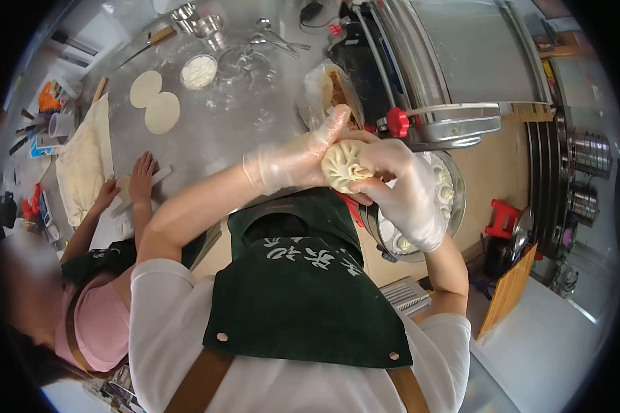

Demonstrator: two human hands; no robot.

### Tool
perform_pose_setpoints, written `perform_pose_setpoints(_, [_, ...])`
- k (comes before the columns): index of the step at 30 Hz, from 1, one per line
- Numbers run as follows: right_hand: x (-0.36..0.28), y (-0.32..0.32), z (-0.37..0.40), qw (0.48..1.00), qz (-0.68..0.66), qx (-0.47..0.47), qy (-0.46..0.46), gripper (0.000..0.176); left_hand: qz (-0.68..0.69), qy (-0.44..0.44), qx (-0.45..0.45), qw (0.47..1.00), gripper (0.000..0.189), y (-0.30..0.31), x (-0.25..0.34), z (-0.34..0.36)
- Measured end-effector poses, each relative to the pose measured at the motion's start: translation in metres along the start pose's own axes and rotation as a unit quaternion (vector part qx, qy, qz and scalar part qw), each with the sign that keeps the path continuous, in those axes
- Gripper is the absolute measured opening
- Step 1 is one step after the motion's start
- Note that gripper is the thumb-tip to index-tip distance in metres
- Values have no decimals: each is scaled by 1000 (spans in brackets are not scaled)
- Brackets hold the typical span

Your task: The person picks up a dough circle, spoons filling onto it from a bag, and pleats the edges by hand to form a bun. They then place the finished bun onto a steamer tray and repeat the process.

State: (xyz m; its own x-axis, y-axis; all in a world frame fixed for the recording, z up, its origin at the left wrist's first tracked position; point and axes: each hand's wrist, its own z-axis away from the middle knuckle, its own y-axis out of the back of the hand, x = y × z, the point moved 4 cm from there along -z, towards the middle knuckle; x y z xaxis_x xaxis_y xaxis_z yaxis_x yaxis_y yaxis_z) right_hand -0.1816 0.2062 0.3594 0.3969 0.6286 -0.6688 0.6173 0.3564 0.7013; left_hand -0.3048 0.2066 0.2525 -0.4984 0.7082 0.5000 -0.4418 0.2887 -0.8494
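A pleated bun (342, 165) rests in my gloved left hand (293, 160), which cups it from below and the side with the thumb raised. My gloved right hand (408, 189) pinches the gathered dough at the bun's twisted top. Both hands wear clear plastic gloves. Just beyond them lies an open plastic bag of brown filling (335, 89). Below and to the right of my right hand is a round steamer tray (459, 189) with several pleated buns in it, partly hidden by that hand.
Two flat dough wrappers (162, 113) and a bowl of flour (199, 72) are on the metal table (220, 131). At left, a co-worker's hands (142, 175) roll dough beside a cloth-covered mound (86, 168). A machine with a red knob (397, 122) stands at right.
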Motion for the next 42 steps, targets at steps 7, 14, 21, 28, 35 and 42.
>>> perform_pose_setpoints(7, [20,-4,11,998,-18,-3,62,47,26,-29,36,999,89,1,-9,-4])
perform_pose_setpoints(14, [18,-24,29,951,-58,238,-187,47,-6,-325,144,935,78,-18,-15,-4])
perform_pose_setpoints(21, [10,-10,18,990,110,88,19,28,-48,-156,71,984,80,-25,11,8])
perform_pose_setpoints(28, [10,-12,4,987,153,17,44,45,-6,-135,88,987,84,-12,8,9])
perform_pose_setpoints(35, [9,-46,17,934,-82,324,-127,42,-164,-412,166,881,84,-17,7,11])
perform_pose_setpoints(42, [-3,-5,1,993,85,78,4,44,-122,-117,41,985,79,-19,35,12])
